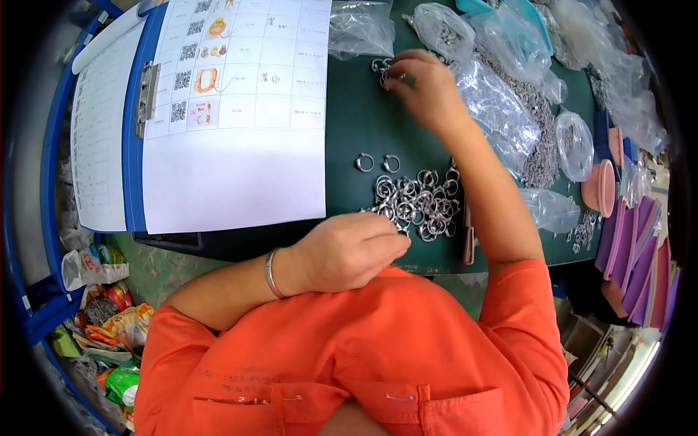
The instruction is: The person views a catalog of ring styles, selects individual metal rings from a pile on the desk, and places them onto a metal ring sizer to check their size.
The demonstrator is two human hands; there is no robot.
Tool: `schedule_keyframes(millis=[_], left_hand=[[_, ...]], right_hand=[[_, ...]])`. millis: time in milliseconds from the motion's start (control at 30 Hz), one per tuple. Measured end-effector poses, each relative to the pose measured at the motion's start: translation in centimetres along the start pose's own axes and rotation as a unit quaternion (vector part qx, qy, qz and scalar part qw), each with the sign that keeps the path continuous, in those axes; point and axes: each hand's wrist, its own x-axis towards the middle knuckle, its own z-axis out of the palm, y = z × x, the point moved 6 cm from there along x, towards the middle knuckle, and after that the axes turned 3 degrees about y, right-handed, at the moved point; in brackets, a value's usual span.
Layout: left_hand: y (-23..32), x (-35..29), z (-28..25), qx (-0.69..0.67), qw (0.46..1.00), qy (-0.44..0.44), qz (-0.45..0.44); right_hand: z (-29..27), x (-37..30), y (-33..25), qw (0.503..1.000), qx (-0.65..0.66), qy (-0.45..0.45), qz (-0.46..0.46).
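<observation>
A heap of silver finger rings [418,203] lies on the dark green table in front of me. My left hand [352,251] rests at its near left edge, fingers curled and pressed together; what they hold, if anything, is hidden. Further off, my right hand [425,91] has thumb and forefinger bent together with a bit of silver between them, seemingly a ring. A small cluster of rings [379,69] lies just left of those fingertips. Between the hands, two single rings [364,162] sit side by side, apart from the heap.
A blue clipboard [133,145] with printed sheets [240,171] covers the table's left. Clear plastic bags [498,109] and loose small metal pieces [542,145] crowd the right, near a pink container [598,187]. A metal-handled tool [469,243] lies beside the heap, at the near edge.
</observation>
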Motion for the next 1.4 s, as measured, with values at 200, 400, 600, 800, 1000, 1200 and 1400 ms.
schedule_keyframes(millis=[200, 400, 600, 800, 1000, 1200, 1400], left_hand=[[-2.7, 0.4, -0.6, 0.124, 0.986, -0.021, -0.108], [-4.3, 3.8, 1.4, 0.308, 0.943, -0.062, -0.11], [-7.1, 4.2, 2.4, 0.332, 0.931, -0.072, -0.134], [-8.4, 3.9, 1.0, -0.058, 0.929, 0.097, -0.352], [-7.6, 3.9, 1.1, -0.439, 0.781, 0.158, -0.415], [-6.9, 4.2, 0.6, -0.572, 0.716, 0.165, -0.365], [-7.0, 4.0, 1.0, -0.574, 0.727, 0.128, -0.354]], right_hand=[[-6.5, -6.4, -2.7, 0.975, -0.062, -0.13, 0.17], [-8.5, -16.1, -4.3, 0.901, -0.256, -0.195, 0.291], [-8.5, -18.3, -3.4, 0.927, -0.132, -0.091, 0.338], [-10.4, -22.2, -3.8, 0.79, 0.403, -0.032, 0.461], [-9.5, -22.9, -5.5, 0.716, 0.556, -0.012, 0.423], [-9.6, -22.2, -6.5, 0.751, 0.516, -0.029, 0.411], [-10.3, -21.1, -7.0, 0.817, 0.428, -0.081, 0.377]])
